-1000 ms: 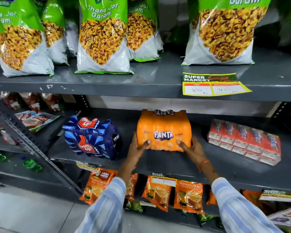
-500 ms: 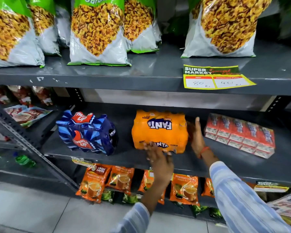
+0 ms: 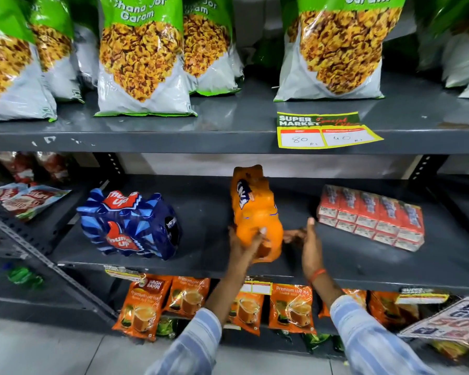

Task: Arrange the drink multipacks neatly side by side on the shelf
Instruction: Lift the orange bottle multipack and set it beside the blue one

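Note:
An orange Fanta multipack (image 3: 255,209) stands on the grey middle shelf (image 3: 206,212), turned so that its narrow end faces me. My left hand (image 3: 245,243) grips its near bottom corner. My right hand (image 3: 307,242) hovers flat just to the right of the pack, fingers apart, not clearly touching it. A blue Thums Up multipack (image 3: 130,223) sits on the same shelf to the left, with a wide gap between the two packs.
A red block of small drink cartons (image 3: 371,217) lies at the shelf's right. Green snack bags (image 3: 141,55) line the shelf above, with a yellow price tag (image 3: 325,131). Orange tea packets (image 3: 144,304) hang below.
The Fanta pack has turned from broadside to end-on. My left hand moved from its front face to its near corner; my right hand came off its right side.

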A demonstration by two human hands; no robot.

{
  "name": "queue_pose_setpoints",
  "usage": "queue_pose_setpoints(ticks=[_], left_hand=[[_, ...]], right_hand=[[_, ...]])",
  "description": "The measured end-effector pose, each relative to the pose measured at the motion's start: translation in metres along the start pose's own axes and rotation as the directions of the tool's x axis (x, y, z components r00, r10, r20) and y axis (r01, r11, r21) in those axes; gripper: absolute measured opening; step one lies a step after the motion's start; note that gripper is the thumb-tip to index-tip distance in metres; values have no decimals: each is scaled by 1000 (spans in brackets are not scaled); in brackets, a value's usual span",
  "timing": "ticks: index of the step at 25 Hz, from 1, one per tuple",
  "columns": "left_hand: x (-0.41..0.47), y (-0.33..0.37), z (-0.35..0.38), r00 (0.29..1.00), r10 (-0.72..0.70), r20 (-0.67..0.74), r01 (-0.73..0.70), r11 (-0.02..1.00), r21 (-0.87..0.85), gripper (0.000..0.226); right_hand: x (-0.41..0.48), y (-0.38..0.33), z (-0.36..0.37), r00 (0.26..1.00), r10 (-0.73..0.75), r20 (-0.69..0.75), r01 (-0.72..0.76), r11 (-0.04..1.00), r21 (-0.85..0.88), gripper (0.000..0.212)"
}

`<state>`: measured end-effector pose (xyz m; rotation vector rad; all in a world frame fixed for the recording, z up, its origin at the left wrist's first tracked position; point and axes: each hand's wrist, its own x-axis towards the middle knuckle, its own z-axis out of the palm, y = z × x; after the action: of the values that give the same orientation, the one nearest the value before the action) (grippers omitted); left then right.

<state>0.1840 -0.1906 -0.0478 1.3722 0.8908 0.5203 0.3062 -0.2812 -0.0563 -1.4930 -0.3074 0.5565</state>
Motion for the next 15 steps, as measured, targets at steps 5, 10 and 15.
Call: queue_pose_setpoints(ticks=[5, 10, 15], left_hand=[[3, -2, -10, 978, 54, -200, -47, 998, 37, 142], [12, -2, -20, 925, 181, -334, -136, 979, 154, 116], [30, 6, -72, 981, 148, -125, -110, 956, 270, 107]], right_hand=[[-19, 17, 30, 990, 55, 132, -64, 996, 64, 76], [-19, 13, 41, 968, 79, 236, -88, 996, 27, 76], [25, -30, 32, 975, -109, -194, 95, 992, -80, 44]])
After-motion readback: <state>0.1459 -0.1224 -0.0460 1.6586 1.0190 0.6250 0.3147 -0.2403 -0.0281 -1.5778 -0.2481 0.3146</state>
